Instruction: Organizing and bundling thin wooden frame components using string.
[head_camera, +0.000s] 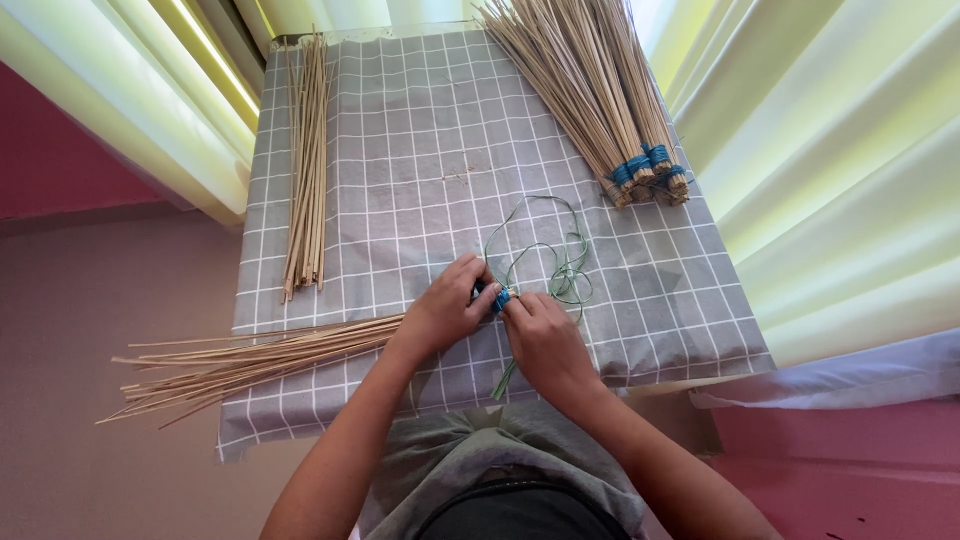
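My left hand (443, 308) grips the end of a bundle of thin straw sticks (250, 355) that fans out to the left past the table edge. A blue band (499, 297) is wound around that end, between my two hands. My right hand (543, 338) pinches a green strap (556, 262) right at the blue band; the strap loops away over the cloth and one end trails down toward my lap.
A grey checked cloth (420, 130) covers the small table. Loose sticks (308, 165) lie along its left side. Several finished bundles with blue-wrapped ends (640, 172) lie at the back right. Pale curtains (840, 150) hang on both sides.
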